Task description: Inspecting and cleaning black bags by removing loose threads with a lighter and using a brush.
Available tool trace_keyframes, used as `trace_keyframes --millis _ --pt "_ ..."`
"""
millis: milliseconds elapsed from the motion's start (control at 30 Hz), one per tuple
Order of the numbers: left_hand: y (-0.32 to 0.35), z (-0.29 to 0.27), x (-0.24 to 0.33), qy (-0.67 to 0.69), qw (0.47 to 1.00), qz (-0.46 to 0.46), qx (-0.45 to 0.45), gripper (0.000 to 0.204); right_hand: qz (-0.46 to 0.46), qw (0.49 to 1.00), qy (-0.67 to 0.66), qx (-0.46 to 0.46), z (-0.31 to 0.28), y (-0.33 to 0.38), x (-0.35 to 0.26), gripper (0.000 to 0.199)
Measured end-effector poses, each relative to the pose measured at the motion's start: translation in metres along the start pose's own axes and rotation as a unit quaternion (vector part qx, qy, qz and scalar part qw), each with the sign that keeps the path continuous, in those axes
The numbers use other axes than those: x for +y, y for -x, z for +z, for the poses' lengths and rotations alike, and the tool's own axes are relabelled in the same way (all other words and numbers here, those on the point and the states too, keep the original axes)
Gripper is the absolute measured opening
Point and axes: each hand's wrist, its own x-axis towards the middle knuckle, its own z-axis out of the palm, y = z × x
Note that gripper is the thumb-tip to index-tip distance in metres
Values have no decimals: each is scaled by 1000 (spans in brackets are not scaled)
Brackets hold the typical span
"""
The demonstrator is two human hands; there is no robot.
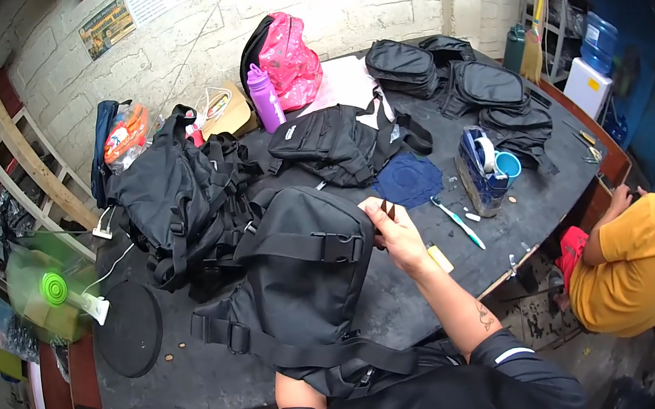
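Observation:
A black bag (pixel 294 267) with wide straps and a side-release buckle (pixel 337 246) is propped up in front of me, its lower end near my body. My right hand (pixel 396 233) is closed at the bag's upper right edge, thumb and fingers pinched together there. A small dark piece shows between those fingers, too small to name. My left forearm (pixel 298 392) passes under the bag's lower part; the bag hides my left hand. A loose strap with another buckle (pixel 237 337) hangs at the bag's left side.
More black bags (pixel 328 142) lie across the dark table (pixel 226 375). A purple bottle (pixel 265 101) stands beside a pink backpack (pixel 293 58). To the right are a toothbrush (pixel 459 223), a tape roll (pixel 487 152) and a blue cup (pixel 508 165). A person in yellow (pixel 641 262) sits beyond the right edge.

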Motion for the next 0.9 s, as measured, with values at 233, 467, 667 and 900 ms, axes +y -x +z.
trace_keyframes --millis 233,467,667,900 --pt "39 6 -24 10 1000 7 23 47 -117 988 104 -1 -2 1 19 25" --pt "25 32 -33 -57 998 11 0 47 -112 981 152 34 -1 -10 -23 20" --pt "50 54 -54 -115 993 21 -28 46 -214 880 424 17 0 -23 -33 21" --pt "75 70 -77 -184 981 22 -57 45 -86 985 -79 -126 -8 -24 -32 38"
